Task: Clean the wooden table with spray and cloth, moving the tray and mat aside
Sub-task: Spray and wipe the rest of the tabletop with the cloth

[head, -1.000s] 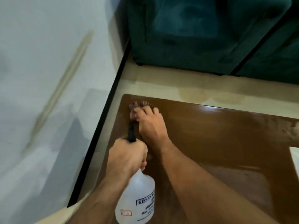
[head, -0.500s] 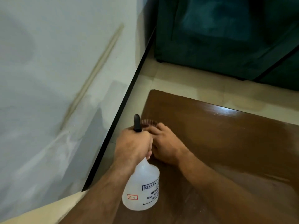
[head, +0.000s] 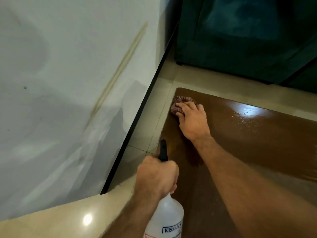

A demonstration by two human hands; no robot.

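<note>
A glossy brown wooden table (head: 257,143) fills the lower right. My right hand (head: 193,120) presses a reddish-brown patterned cloth (head: 180,103) flat against the table's far left corner. My left hand (head: 157,177) grips the neck of a translucent white spray bottle (head: 167,219) with a black nozzle (head: 163,151) pointing away from me, held over the table's left edge. Small wet droplets (head: 243,120) glisten on the wood to the right of the cloth. No tray or mat is in view.
A white wall (head: 68,83) with a black skirting strip (head: 142,107) runs along the left. Beige floor tiles (head: 154,117) lie between wall and table. A dark teal sofa (head: 240,35) stands beyond the table's far edge.
My right hand has pushed the cloth from near the bottle away to the table's far left corner. The left hand with the bottle has stayed near me.
</note>
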